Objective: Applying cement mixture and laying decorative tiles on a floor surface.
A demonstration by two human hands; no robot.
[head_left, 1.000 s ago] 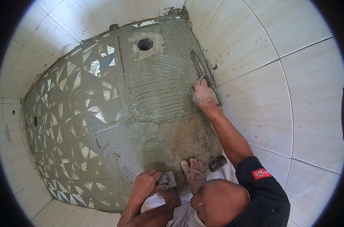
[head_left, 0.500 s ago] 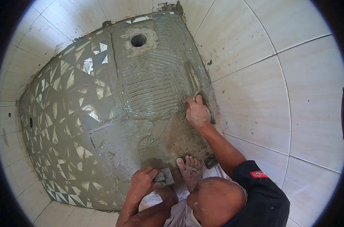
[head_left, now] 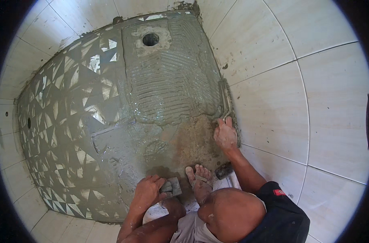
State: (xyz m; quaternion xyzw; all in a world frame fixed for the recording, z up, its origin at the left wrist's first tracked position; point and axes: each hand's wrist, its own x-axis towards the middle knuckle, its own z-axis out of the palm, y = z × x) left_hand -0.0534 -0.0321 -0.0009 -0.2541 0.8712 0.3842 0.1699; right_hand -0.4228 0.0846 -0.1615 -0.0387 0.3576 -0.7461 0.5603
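My right hand (head_left: 226,135) grips the handle of a metal trowel (head_left: 226,97), whose long blade lies along the right edge of the floor against the wall, beside a patch of ridged grey mortar (head_left: 164,93). Near my bare foot (head_left: 201,182), my left hand (head_left: 149,190) is closed on a small, flat, grey square tool (head_left: 173,186), smeared with mortar and partly hidden by the fingers. Above the ridges, a round dark hole (head_left: 150,39) sits in a square patch of cement.
Mortar-smeared floor tiles with a triangle pattern (head_left: 63,121) cover the left side. Pale tiled walls (head_left: 273,113) surround the floor. A dark cylindrical object (head_left: 224,171) lies just right of my foot, and my knees are at the lower edge.
My right hand and the trowel have moved down along the right edge toward me, now lying closer to the wall. My left hand still holds the grey tool near my foot.
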